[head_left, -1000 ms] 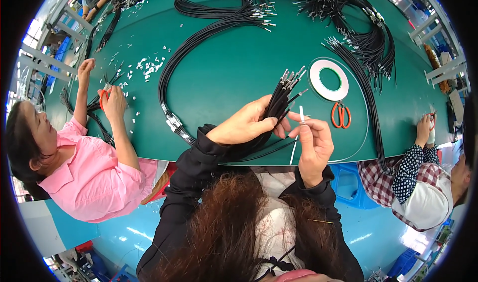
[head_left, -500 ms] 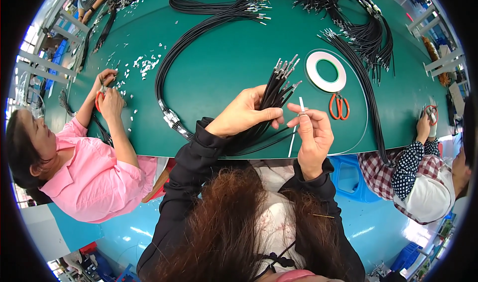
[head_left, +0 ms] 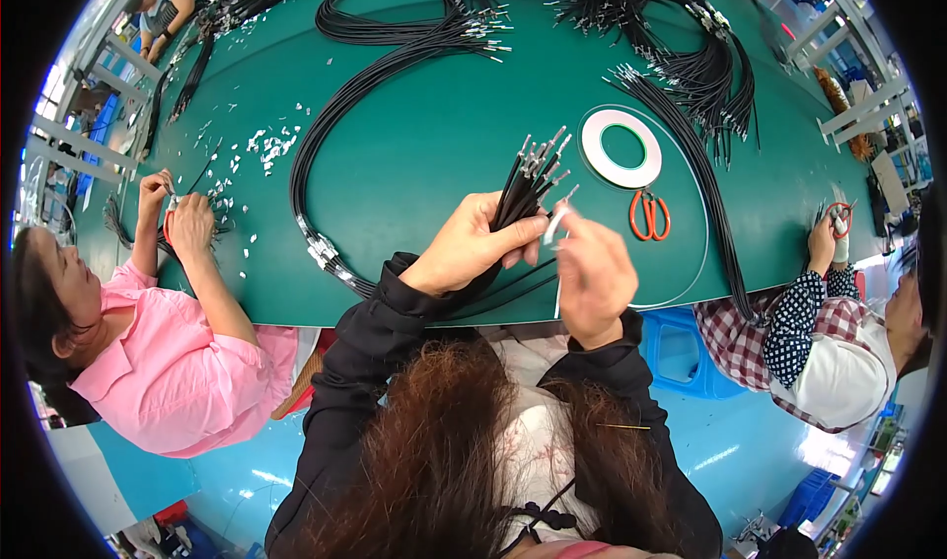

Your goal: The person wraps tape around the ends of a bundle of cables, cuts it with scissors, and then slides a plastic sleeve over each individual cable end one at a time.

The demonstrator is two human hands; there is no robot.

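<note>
Left hand (head_left: 472,248) clenched round 1 bundle of black cables (head_left: 525,179) held just above the green table (head_left: 424,135); right hand (head_left: 592,275) pinches 1 white-sleeved cable end (head_left: 555,225) beside it; judged mid-gathering, next needs aligning tips.

bright, even light | soft shadows | fisheye-bent edges (black corners) | sharp

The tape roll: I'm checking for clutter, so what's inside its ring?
Inside the white tape roll only bare green table shows. Orange-handled scissors lie just outside. Whatever is beneath the ring itself is covered.
</note>
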